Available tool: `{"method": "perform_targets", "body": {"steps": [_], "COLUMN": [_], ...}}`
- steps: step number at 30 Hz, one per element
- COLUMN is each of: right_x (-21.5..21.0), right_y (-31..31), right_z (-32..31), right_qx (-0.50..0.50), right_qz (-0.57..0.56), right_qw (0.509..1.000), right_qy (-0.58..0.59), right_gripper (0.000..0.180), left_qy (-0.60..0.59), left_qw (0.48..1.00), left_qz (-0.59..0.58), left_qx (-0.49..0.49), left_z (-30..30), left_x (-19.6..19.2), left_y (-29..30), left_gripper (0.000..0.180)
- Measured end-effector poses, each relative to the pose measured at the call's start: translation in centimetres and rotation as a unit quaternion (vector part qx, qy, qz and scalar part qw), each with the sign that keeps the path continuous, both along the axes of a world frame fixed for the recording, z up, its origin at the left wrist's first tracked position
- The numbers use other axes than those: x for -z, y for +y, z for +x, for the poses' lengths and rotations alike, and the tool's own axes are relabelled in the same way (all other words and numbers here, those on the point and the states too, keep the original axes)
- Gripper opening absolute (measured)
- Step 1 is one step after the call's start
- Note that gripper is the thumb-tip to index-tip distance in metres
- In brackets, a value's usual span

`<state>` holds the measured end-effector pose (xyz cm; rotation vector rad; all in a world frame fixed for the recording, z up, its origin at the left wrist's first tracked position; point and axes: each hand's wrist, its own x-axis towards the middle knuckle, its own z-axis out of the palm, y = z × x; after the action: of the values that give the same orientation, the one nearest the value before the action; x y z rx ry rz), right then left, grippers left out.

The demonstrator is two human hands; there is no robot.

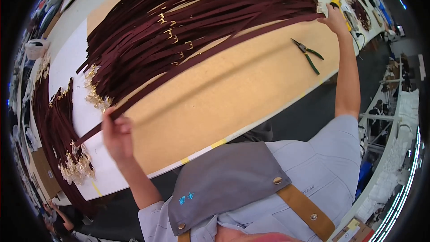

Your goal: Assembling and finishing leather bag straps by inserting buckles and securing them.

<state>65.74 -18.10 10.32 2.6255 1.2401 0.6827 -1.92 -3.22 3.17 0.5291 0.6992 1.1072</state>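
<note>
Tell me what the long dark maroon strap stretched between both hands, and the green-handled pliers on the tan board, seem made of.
Long dark maroon strap: probably leather or a leather-like material, matte, flat and flexible, pulled taut between left hand and right hand. Green-handled pliers: dark metal jaws, handles apparently coated in green plastic or rubber.

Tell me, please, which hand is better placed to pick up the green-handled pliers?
Probably the right hand: it holds the strap end close to the pliers, while the left hand grips the other end, far across the board.
</note>
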Motion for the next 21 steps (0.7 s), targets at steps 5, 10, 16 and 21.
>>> {"method": "perform_targets", "body": {"steps": [5, 10, 16, 21], "right_x": [7.4, 7.8, 12.4, 10.9], "right_y": [-3.3, -1.2, 3.2, 4.1], "right_z": [-6.4, -21.8, -23.6, -25.7], "right_qx": [-0.01, -0.255, -0.388, -0.361], "right_qz": [0.047, 0.152, 0.075, 0.091], "right_qw": [0.95, 0.868, 0.827, 0.829], "right_qy": [0.308, 0.399, 0.399, 0.418], "right_gripper": [0.045, 0.034, 0.029, 0.025], "left_qy": [0.058, 0.036, 0.039, 0.111], "left_qw": [0.989, 0.986, 0.994, 0.994], "left_qz": [-0.05, -0.067, -0.029, -0.012], "left_qx": [0.13, 0.147, 0.101, -0.017], "left_z": [4.9, 6.2, 6.4, 2.0], "left_x": [5.0, 4.6, 4.3, 4.3], "left_y": [-4.3, -4.5, -3.1, -3.0], "left_gripper": [0.034, 0.036, 0.038, 0.036]}}
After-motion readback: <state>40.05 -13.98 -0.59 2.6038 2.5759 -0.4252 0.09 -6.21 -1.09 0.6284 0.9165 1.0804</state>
